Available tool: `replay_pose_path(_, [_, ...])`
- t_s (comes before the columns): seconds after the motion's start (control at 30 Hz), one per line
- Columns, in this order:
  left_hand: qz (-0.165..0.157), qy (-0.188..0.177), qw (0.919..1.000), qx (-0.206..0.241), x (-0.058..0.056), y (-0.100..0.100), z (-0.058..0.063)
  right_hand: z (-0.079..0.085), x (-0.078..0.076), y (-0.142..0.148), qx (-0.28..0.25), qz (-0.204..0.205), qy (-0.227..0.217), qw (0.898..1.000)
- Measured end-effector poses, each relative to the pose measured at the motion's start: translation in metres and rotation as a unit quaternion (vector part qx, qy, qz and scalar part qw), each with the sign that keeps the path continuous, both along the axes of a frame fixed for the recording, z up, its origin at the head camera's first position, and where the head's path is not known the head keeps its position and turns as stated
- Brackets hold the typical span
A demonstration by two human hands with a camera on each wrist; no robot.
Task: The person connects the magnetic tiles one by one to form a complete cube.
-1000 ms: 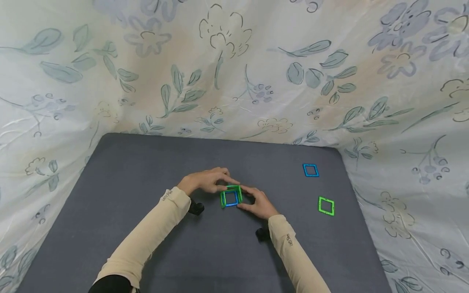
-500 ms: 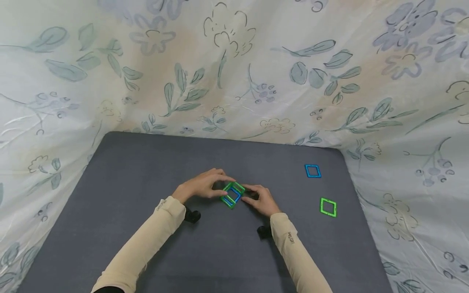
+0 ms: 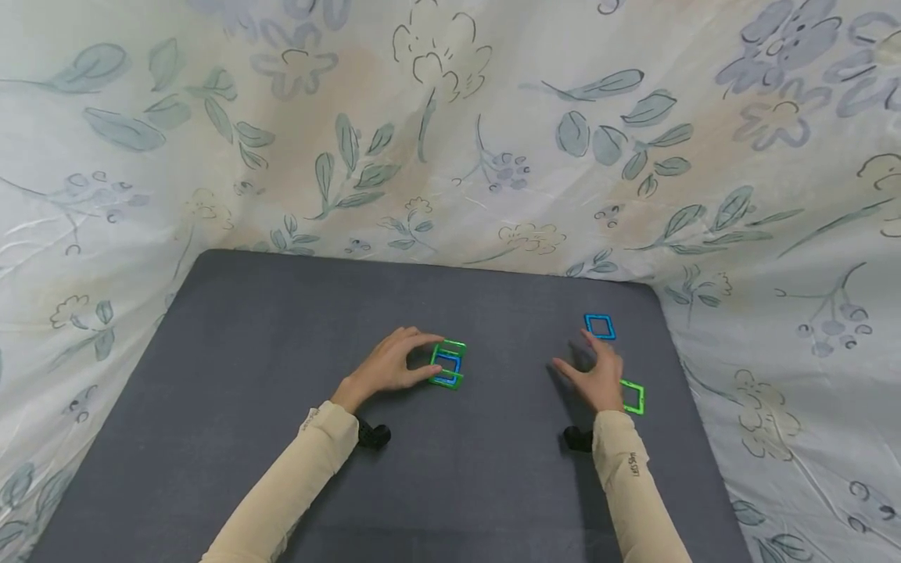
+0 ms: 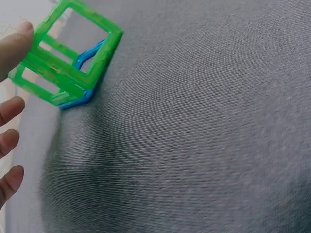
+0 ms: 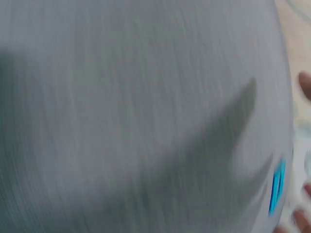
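Note:
A small box-like structure of green and blue magnetic tiles (image 3: 446, 364) stands on the table, its green frames upright around a blue one. My left hand (image 3: 390, 363) holds it at its left side, thumb at the near tile and index finger at the far edge. In the left wrist view the thumb (image 4: 17, 44) meets the green frame, while three other fingertips are spread apart from it. My right hand (image 3: 594, 375) is over the table's right side, thumb and fingers apart with nothing between them. Just beyond its fingertips lies a blue square magnetic tile (image 3: 601, 327).
A green square magnetic tile (image 3: 634, 397) lies beside the right hand, partly hidden by it. The grey tabletop (image 3: 281, 313) ends at a floral curtain (image 3: 450, 156) behind and at both sides. Black wrist cameras (image 3: 579, 439) hang under the sleeves.
My right hand has left the tile structure and moved right toward the loose tiles. The structure has been turned, and my left hand has stayed at it.

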State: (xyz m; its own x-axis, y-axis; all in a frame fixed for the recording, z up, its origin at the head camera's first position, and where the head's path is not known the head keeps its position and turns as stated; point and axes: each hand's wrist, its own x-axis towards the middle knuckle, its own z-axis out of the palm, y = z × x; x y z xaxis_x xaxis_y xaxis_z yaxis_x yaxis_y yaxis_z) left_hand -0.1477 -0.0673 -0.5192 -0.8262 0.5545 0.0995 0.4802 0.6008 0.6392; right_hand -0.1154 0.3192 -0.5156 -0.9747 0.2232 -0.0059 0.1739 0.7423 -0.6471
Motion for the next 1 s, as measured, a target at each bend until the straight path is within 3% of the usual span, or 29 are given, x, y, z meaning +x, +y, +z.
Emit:
replay_pose_path(0.2, [0.037,0.028,0.9987,0.021,0.007,0.002,-0.005,0.012,0.019,0.051,0.023,-0.149,-0.093,0.984])
replay_pose_path(0.33, [0.054,0.040,0.9973,0.027,0.010,0.004,-0.007,0.013,0.029,0.068,0.026,-0.189,-0.145,0.971])
replay_pose_path(0.53, [0.063,0.040,0.9967,0.033,0.012,0.006,-0.008,0.009,0.034,0.074,0.056,-0.165,-0.215,0.961])
replay_pose_path(0.83, [0.061,0.020,0.9977,0.023,0.006,0.005,-0.004,0.017,0.028,0.078,0.028,-0.120,-0.213,0.969])
replay_pose_path(1.0, [0.061,0.010,0.9979,0.020,0.002,0.002,-0.002,0.011,0.027,0.070,0.027,-0.070,-0.155,0.985])
